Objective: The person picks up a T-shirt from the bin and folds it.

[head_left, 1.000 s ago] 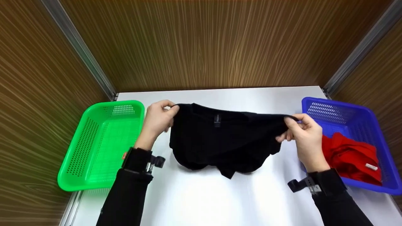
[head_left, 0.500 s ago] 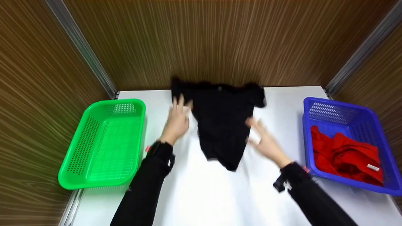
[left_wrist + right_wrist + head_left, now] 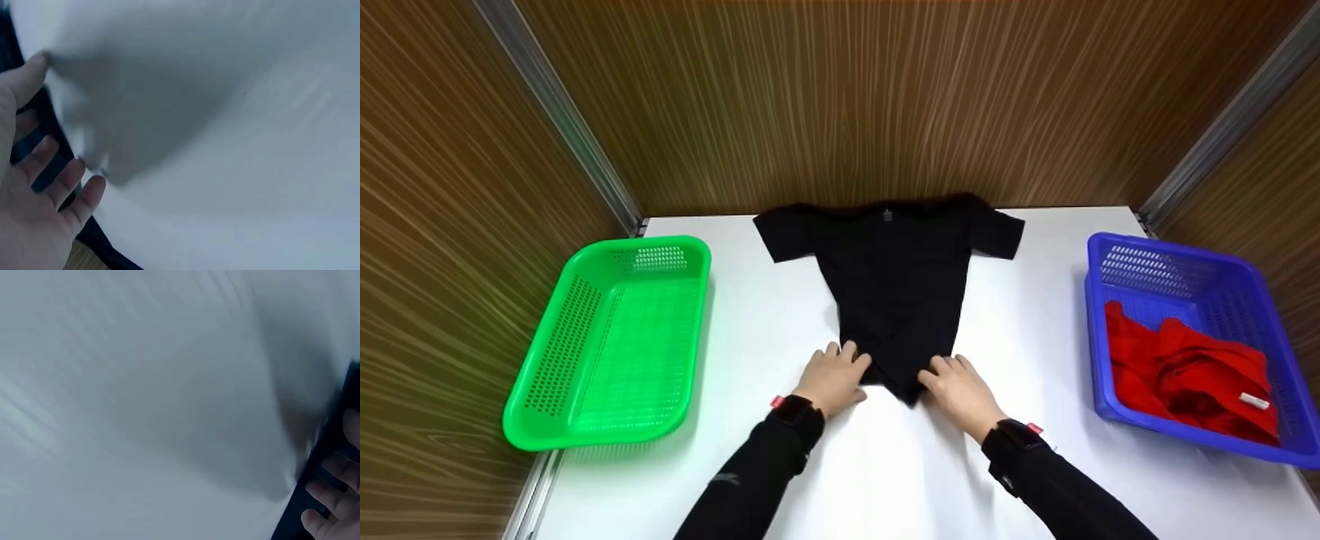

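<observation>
A black short-sleeved T-shirt (image 3: pixel 894 277) lies spread on the white table, its neck with a small label toward the back wall and its lower end gathered narrow toward me. At the left of that lower end is my left hand (image 3: pixel 832 381), fingertips on the dark cloth. My right hand (image 3: pixel 960 394) is at the right of the lower end, fingertips at the fabric's edge. In the left wrist view, the thumb and fingers (image 3: pixel 70 177) are apart beside the dark cloth. The right wrist view catches loosely bent fingers (image 3: pixel 332 500) over the shirt's edge.
A green plastic basket (image 3: pixel 514 412) stands on the left side of the table (image 3: pixel 750 315). On the right, a blue basket (image 3: pixel 1177 259) holds red cloth (image 3: pixel 1200 367) with a white tag. Wood-patterned panels (image 3: pixel 840 105) wall in the back and both sides.
The shirt, earlier held up by its top in both hands, went down flat on the table with its sleeves spread. Both hands let go of it and moved down to its lower end.
</observation>
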### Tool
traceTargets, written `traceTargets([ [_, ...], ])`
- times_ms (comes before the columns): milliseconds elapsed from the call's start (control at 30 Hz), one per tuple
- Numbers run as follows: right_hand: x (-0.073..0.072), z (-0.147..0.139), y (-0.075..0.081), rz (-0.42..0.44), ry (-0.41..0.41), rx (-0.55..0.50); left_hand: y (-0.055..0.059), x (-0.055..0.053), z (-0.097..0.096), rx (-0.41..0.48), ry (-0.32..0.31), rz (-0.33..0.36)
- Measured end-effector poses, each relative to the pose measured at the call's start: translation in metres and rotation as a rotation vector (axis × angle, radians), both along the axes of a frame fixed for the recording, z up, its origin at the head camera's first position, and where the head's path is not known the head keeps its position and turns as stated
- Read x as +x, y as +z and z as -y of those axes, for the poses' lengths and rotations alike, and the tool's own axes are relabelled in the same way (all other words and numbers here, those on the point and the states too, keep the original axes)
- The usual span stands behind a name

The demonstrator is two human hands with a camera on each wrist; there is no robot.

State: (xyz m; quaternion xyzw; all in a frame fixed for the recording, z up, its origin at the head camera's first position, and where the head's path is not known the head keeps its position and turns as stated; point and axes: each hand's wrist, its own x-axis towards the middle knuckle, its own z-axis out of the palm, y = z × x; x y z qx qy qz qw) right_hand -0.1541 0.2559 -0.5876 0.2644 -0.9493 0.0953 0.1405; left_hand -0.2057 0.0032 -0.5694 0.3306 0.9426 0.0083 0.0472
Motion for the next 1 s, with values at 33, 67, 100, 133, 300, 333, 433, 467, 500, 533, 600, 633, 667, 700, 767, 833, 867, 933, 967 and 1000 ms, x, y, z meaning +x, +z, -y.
traceTargets([
  [33,-0.001,0.001,0.001,0.017,-0.020,-0.033,-0.002,0.000,-0.003,-0.008,-0.001,-0.047],
  [67,-0.002,0.002,0.003,0.049,-0.051,-0.075,-0.003,0.000,-0.004,-0.014,-0.005,-0.092],
  [100,-0.003,0.003,0.006,0.093,-0.091,-0.129,-0.004,0.000,-0.005,-0.015,-0.008,-0.130],
  [133,-0.003,0.002,0.008,0.141,-0.139,-0.184,-0.004,-0.001,-0.006,-0.002,-0.008,-0.158],
  [300,-0.001,-0.008,0.018,0.256,-0.380,-0.408,0.005,-0.013,0.007,0.186,0.107,-0.141],
  [333,0.000,-0.010,0.019,0.262,-0.409,-0.431,0.010,-0.015,0.011,0.259,0.170,-0.114],
  [433,0.003,-0.015,0.019,0.315,-0.443,-0.486,0.024,-0.022,0.025,0.472,0.401,-0.020],
  [467,0.005,-0.016,0.019,0.351,-0.429,-0.491,0.029,-0.024,0.029,0.546,0.482,0.010],
  [500,0.007,-0.015,0.018,0.375,-0.403,-0.469,0.033,-0.025,0.032,0.603,0.558,0.034],
  [533,0.008,-0.014,0.018,0.389,-0.366,-0.435,0.036,-0.026,0.035,0.643,0.622,0.060],
  [600,0.011,-0.010,0.016,0.369,-0.257,-0.345,0.040,-0.027,0.041,0.639,0.714,0.106],
  [633,0.012,-0.007,0.016,0.332,-0.204,-0.297,0.041,-0.027,0.044,0.609,0.748,0.133],
  [667,0.012,-0.004,0.016,0.274,-0.152,-0.250,0.040,-0.027,0.047,0.560,0.766,0.156],
  [700,0.012,-0.001,0.015,0.196,-0.107,-0.210,0.039,-0.026,0.050,0.494,0.778,0.176],
  [767,0.011,0.004,0.015,0.094,-0.039,-0.179,0.036,-0.023,0.056,0.349,0.791,0.212],
  [833,0.009,0.008,0.014,0.068,0.018,-0.147,0.031,-0.020,0.063,0.208,0.790,0.248],
  [867,0.008,0.010,0.014,0.080,0.052,-0.126,0.028,-0.018,0.066,0.143,0.782,0.264],
  [933,0.007,0.014,0.013,0.144,0.124,-0.064,0.024,-0.016,0.071,0.037,0.769,0.300],
  [967,0.007,0.016,0.013,0.175,0.160,-0.027,0.022,-0.015,0.073,-0.002,0.764,0.316],
  [1000,0.007,0.018,0.013,0.204,0.197,0.007,0.020,-0.015,0.075,-0.032,0.758,0.325],
])
